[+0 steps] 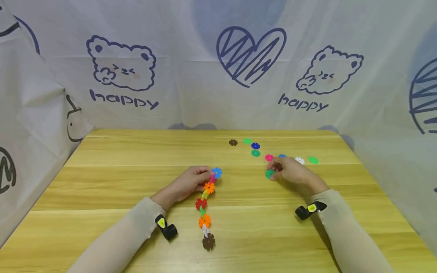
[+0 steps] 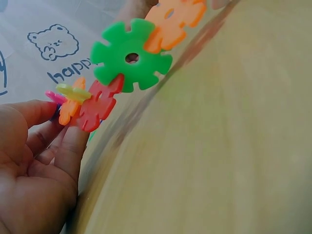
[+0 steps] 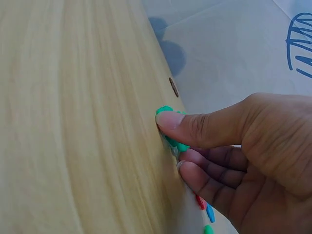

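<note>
In the head view my left hand (image 1: 186, 185) pinches the far end of a chain of interlocking snowflake discs, by a pink disc (image 1: 212, 178) and a blue disc (image 1: 217, 173). From there the chain runs toward me through orange, yellow, red, green and white discs to a brown disc (image 1: 208, 241). A large green disc (image 2: 114, 58) of this chain shows close up in the left wrist view, slotted into its red and orange neighbours. Off to the right, my right hand (image 1: 291, 172) holds a single green snowflake disc (image 1: 269, 174) between thumb and fingers, low over the table.
Loose discs lie along the back right of the wooden table (image 1: 102, 151): a brown one (image 1: 233, 142), a dark blue one (image 1: 255, 146), a white one (image 1: 299, 160) and several others, some beside my right hand. A printed cloth (image 1: 184, 76) hangs behind the table's far edge.
</note>
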The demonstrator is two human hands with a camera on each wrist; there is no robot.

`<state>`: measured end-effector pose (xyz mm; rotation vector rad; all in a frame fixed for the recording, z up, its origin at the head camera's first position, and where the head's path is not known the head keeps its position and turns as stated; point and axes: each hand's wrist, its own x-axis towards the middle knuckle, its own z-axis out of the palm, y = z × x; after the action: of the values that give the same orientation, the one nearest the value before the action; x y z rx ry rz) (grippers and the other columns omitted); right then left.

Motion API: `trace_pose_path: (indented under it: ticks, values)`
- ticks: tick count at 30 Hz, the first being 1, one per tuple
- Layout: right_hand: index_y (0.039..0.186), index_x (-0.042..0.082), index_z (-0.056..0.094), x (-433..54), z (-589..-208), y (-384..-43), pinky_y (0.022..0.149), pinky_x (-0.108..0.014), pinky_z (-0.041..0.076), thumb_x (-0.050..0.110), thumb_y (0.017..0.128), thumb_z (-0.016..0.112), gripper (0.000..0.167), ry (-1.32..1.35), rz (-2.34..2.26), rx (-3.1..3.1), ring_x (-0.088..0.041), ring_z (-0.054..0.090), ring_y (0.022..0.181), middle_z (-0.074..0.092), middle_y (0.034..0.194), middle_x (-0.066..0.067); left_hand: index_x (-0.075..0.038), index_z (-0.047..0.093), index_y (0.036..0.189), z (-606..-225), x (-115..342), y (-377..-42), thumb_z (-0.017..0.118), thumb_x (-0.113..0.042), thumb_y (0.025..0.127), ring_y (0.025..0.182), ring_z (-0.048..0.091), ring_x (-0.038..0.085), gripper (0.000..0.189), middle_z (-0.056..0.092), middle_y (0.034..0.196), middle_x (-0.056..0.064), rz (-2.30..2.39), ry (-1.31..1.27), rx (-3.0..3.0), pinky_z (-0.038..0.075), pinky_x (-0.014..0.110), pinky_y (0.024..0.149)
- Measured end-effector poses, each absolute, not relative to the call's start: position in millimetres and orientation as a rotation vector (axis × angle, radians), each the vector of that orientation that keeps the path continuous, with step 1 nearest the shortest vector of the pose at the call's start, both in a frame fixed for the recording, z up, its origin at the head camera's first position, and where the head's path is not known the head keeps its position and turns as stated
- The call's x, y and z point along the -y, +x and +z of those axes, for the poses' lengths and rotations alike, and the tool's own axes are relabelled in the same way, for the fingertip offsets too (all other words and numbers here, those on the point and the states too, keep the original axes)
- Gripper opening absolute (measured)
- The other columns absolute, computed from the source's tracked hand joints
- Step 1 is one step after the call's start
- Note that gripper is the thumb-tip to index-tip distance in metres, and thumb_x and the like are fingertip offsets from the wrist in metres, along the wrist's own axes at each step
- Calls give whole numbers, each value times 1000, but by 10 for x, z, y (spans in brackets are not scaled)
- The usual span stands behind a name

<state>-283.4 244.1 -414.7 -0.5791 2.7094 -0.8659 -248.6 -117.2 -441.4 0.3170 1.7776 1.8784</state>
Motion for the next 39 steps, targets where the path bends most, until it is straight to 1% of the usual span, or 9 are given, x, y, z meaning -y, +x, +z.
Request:
trace_pose_path:
  ticks: [4,7,12,15,19,22,28,33,39]
  values:
    - [98,7,66,-2416,-4149,-2840,74,-30,47,9,86,76,16,-547,-934,-2688,-19,55,82,61,87,-3,1,63,109,-4411,1177,-2482,50,-17,104,81,62,14,23,63,96,7,1867,329,-1795,55,26,70]
    - [98,4,67,-2396,-4150,-2836,73,-28,48,7,88,73,12,-537,-1027,-2631,-19,55,81,62,86,-4,1,63,109,-4417,1177,-2482,51,-19,104,84,63,14,24,65,99,8,1860,336,-1800,55,26,71]
    - [106,-2,68,-2306,-4127,-2834,74,-27,52,6,90,70,17,-508,-1207,-2478,-18,58,83,65,92,-8,-2,65,105,-4423,1175,-2487,52,-21,103,82,63,13,23,66,100,8,1861,340,-1801,54,25,69]
    - [108,-2,68,-2217,-4097,-2844,76,-29,54,7,91,69,20,-504,-1276,-2429,-20,61,85,66,95,-10,-2,65,105,-4419,1176,-2486,52,-21,103,81,62,13,23,66,99,8,1862,333,-1801,54,25,68]
    - [108,1,69,-2096,-4064,-2868,77,-33,55,10,91,70,19,-542,-1302,-2449,-23,65,84,67,93,-9,1,63,108,-4409,1173,-2480,50,-19,104,85,63,14,25,66,102,10,1856,342,-1806,55,26,71]
    - [109,-1,68,-2014,-4050,-2878,78,-35,56,10,92,69,20,-558,-1350,-2429,-26,67,85,67,93,-10,4,62,110,-4405,1168,-2477,49,-18,104,87,63,14,26,65,103,11,1849,355,-1814,55,27,73]
    - [108,-6,64,-1846,-4030,-2873,79,-40,56,4,93,66,18,-570,-1450,-2339,-32,67,88,68,95,-12,4,61,107,-4395,1155,-2469,48,-17,104,84,61,15,25,62,100,10,1843,359,-1827,54,27,71]
    - [108,-7,62,-1701,-4004,-2851,80,-41,56,1,93,65,17,-601,-1495,-2290,-33,67,87,68,94,-13,4,62,105,-4388,1153,-2460,48,-16,104,85,62,15,25,63,100,10,1842,364,-1831,54,27,70]
    - [110,-6,65,-1560,-4010,-2812,79,-43,56,1,92,66,19,-627,-1510,-2286,-37,67,87,69,95,-13,4,62,105,-4387,1148,-2461,48,-16,104,85,62,15,24,64,101,11,1839,351,-1827,54,26,70]
